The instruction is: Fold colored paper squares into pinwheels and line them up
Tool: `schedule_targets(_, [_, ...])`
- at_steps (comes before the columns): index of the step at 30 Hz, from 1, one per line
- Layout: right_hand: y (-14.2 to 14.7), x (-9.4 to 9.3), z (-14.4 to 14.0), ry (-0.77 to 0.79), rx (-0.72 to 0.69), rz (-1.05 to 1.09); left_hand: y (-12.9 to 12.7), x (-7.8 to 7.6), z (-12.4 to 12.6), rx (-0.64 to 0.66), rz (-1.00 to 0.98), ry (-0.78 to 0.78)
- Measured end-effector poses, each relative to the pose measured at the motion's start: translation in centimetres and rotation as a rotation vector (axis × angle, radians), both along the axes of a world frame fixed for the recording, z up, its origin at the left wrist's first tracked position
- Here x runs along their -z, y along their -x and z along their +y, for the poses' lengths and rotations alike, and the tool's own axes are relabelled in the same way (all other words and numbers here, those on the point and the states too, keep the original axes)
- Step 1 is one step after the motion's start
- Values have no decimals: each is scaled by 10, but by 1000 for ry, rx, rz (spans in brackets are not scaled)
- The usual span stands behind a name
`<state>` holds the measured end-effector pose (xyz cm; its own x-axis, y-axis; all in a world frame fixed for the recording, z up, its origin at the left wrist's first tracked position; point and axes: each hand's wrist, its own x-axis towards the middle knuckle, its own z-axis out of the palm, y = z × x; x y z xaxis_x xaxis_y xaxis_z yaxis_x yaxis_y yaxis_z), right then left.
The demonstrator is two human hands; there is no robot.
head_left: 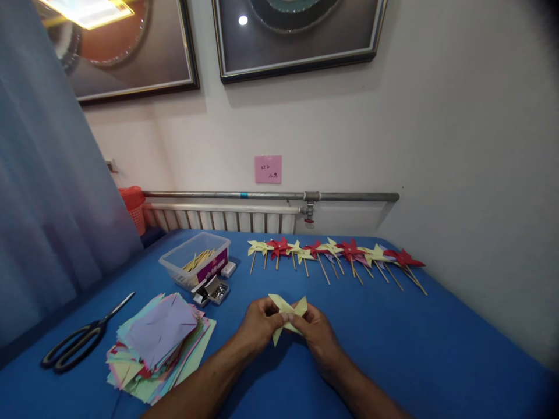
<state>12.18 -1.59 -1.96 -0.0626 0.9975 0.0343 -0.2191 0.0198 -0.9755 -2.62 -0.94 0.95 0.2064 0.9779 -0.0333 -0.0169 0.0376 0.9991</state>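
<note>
Both hands, left hand (261, 322) and right hand (315, 329), grip clamped on yellow pinwheel (286, 315), over blue table (393, 326); white wall (437, 145) behind.

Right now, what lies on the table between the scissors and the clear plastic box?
In the head view, a stack of coloured paper squares lies between the scissors and the clear plastic box.

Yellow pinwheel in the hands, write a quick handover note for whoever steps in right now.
Left hand and right hand: both pinch the yellow paper pinwheel above the blue table, folds gathered at its centre, no stick on it.
Finished pinwheels: a row of yellow and red ones on sticks at the far edge.
Supplies, left: paper stack, scissors, tub of sticks, small box of pins.
Left: pin and stick for this one.
</note>
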Motion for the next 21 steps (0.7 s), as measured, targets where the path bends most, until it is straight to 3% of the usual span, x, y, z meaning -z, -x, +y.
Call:
schedule_targets(7, [4, -6, -3, -21, 34, -88, -3, 4, 2, -45, -64, 13])
schedule_targets(14, [4, -14, -3, 2, -66, -24, 3, 2, 3, 33, -21, -36])
schedule_targets(21, [2, -13, -2, 26, -35, -59, 3, -3, 1, 72, -67, 28])
